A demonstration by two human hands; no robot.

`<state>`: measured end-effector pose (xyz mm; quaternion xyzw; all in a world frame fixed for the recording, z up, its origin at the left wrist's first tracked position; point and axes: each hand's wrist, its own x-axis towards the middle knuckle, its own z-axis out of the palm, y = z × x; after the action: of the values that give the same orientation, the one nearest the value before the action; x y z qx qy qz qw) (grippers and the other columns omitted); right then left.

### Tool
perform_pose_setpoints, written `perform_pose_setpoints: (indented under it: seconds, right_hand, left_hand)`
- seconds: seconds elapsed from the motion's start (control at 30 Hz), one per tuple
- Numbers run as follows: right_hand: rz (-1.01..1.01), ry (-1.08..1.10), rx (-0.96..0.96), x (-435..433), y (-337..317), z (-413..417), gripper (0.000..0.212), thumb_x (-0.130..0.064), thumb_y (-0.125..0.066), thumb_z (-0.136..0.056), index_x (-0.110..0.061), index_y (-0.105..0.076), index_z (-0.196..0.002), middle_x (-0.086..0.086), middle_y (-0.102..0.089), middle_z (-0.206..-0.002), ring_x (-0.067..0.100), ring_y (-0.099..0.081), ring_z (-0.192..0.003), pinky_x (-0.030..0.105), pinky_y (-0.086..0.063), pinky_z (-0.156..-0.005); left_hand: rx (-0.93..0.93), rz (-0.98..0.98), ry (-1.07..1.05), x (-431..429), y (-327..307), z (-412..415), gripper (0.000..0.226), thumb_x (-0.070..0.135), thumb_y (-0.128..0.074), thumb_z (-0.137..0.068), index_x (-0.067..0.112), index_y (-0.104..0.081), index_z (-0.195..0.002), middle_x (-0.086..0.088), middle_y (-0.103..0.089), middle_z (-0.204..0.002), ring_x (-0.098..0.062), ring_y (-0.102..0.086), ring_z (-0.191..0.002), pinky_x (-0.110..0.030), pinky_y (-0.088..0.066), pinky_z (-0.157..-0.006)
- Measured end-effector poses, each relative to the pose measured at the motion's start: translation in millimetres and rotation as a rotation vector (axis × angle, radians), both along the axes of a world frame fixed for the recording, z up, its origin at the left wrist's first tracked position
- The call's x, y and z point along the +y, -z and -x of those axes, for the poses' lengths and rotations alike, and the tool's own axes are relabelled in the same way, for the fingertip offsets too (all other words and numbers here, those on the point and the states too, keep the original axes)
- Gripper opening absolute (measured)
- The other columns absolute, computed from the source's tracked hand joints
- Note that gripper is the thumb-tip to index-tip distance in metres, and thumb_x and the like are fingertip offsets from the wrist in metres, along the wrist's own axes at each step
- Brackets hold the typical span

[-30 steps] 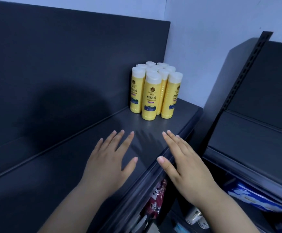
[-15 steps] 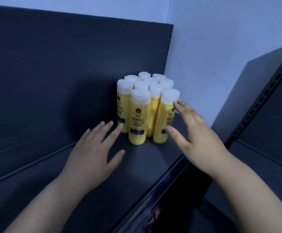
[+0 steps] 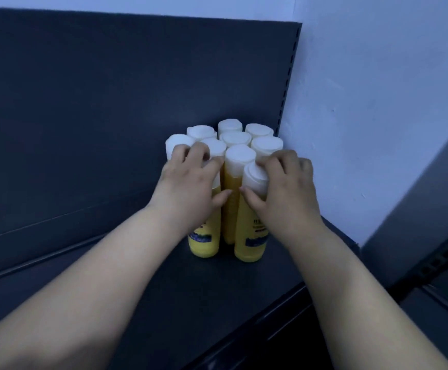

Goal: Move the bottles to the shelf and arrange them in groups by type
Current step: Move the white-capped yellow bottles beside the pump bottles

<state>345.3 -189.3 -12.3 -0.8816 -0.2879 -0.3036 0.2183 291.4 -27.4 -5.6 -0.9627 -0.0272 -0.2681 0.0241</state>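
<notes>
Nine yellow bottles (image 3: 235, 139) with white caps stand clustered upright in the back right corner of a dark shelf (image 3: 164, 289), against its back panel (image 3: 110, 102) and beside a pale wall (image 3: 377, 102). Two bare forearms reach in from below. The left hand (image 3: 188, 188) grips the front-left bottle (image 3: 204, 241), fingers curled over its cap and thumb across its body. The right hand (image 3: 284, 193) clasps the slightly tilted front-right bottle (image 3: 252, 241) the same way.
</notes>
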Motion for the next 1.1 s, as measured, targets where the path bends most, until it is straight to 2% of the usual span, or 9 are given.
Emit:
perform_pose_setpoints:
  seconds: [0.1, 0.2, 0.3, 0.47, 0.6, 0.7, 0.83, 0.9, 1.1]
  right_hand:
    - [-0.032, 0.008, -0.028, 2.8, 2.3, -7.0, 0.049, -0.033, -0.076, -0.065, -0.005, -0.062, -0.103, 0.017, -0.055, -0.104, 0.039, -0.046, -0.092, 0.041, -0.045, -0.075]
    - [-0.077, 0.003, 0.027, 3.9, 4.7, -9.6, 0.049, -0.036, -0.065, -0.067, -0.006, -0.060, -0.105, 0.018, -0.051, -0.108, 0.040, -0.046, -0.094, 0.034, -0.038, -0.078]
    - [-0.072, -0.049, 0.105, 6.2, 5.3, -6.2, 0.050, -0.034, -0.067, -0.072, -0.005, -0.055, -0.110, 0.018, -0.050, -0.113, 0.038, -0.050, -0.093, 0.037, -0.042, -0.076]
    - [0.154, -0.018, 0.158, 5.3, -12.1, 8.9, 0.056, -0.051, -0.063, -0.075, -0.018, -0.049, -0.118, 0.006, -0.055, -0.110, 0.030, -0.050, -0.095, 0.030, -0.029, -0.072]
    - [0.208, -0.155, 0.108, 23.8, -11.4, 47.4, 0.048, -0.043, -0.073, -0.064, -0.010, -0.059, -0.096, 0.007, -0.058, -0.090, 0.031, -0.056, -0.078, 0.029, -0.032, -0.064]
    - [0.163, -0.254, 0.127, 49.3, -7.8, 88.2, 0.048, -0.046, -0.069, -0.062, -0.009, -0.061, -0.092, 0.007, -0.057, -0.084, 0.028, -0.057, -0.070, 0.027, -0.036, -0.058]
    - [0.024, -0.316, 0.175, 94.3, -12.3, 148.2, 0.048, -0.040, -0.076, -0.065, -0.013, -0.059, -0.100, -0.001, -0.054, -0.092, 0.019, -0.055, -0.083, 0.027, -0.039, -0.067]
    - [-0.033, -0.383, 0.228, 121.5, -14.4, 182.4, 0.049, -0.040, -0.076, -0.065, -0.015, -0.058, -0.103, -0.005, -0.052, -0.095, 0.014, -0.052, -0.088, 0.021, -0.037, -0.071]
    - [-0.021, -0.562, 0.289, 215.0, -13.7, 291.9, 0.056, -0.045, -0.075, -0.069, -0.020, -0.057, -0.115, -0.007, -0.054, -0.106, 0.008, -0.050, -0.100, 0.019, -0.037, -0.080]
  left_hand:
    - [-0.044, 0.105, -0.003, 1.7, 6.6, -8.0, 0.045, 0.043, -0.075, -0.062, 0.015, -0.065, -0.096, -0.013, -0.052, -0.107, -0.033, -0.040, -0.099, -0.042, -0.047, -0.080]
    - [-0.076, 0.236, 0.041, 0.3, 12.5, -1.6, 0.041, 0.031, -0.081, -0.063, 0.016, -0.064, -0.098, -0.012, -0.052, -0.115, -0.035, -0.038, -0.110, -0.043, -0.043, -0.085]
    - [-0.104, 0.254, 0.077, 1.1, 12.6, 10.7, 0.039, 0.032, -0.079, -0.067, 0.016, -0.064, -0.099, -0.013, -0.052, -0.115, -0.038, -0.046, -0.102, -0.038, -0.041, -0.081]
    - [-0.154, 0.226, 0.091, 18.9, 12.9, 35.5, 0.049, 0.058, -0.057, -0.069, 0.018, -0.064, -0.095, -0.008, -0.056, -0.097, -0.030, -0.049, -0.076, -0.035, -0.048, -0.066]
    - [-0.186, 0.249, 0.129, 32.4, 23.1, 74.3, 0.048, 0.055, -0.058, -0.070, 0.014, -0.066, -0.093, -0.006, -0.057, -0.091, -0.025, -0.049, -0.080, -0.030, -0.045, -0.071]
    - [-0.230, 0.317, 0.141, 49.5, 29.7, 114.8, 0.046, 0.054, -0.061, -0.071, 0.015, -0.067, -0.094, -0.004, -0.056, -0.092, -0.019, -0.046, -0.084, -0.021, -0.038, -0.075]
    - [-0.312, 0.367, 0.130, 88.8, 21.6, 189.2, 0.042, 0.051, -0.063, -0.072, 0.017, -0.070, -0.095, -0.001, -0.058, -0.089, -0.015, -0.050, -0.084, -0.020, -0.041, -0.075]
    - [-0.357, 0.358, 0.110, 112.9, 14.0, 229.3, 0.038, 0.048, -0.065, -0.073, 0.017, -0.071, -0.094, 0.000, -0.058, -0.087, -0.012, -0.048, -0.082, -0.016, -0.039, -0.077]
    - [-0.346, 0.265, -0.094, 196.6, -3.9, 356.0, 0.040, 0.052, -0.059, -0.070, 0.021, -0.071, -0.091, 0.003, -0.059, -0.083, -0.019, -0.051, -0.077, -0.024, -0.041, -0.075]
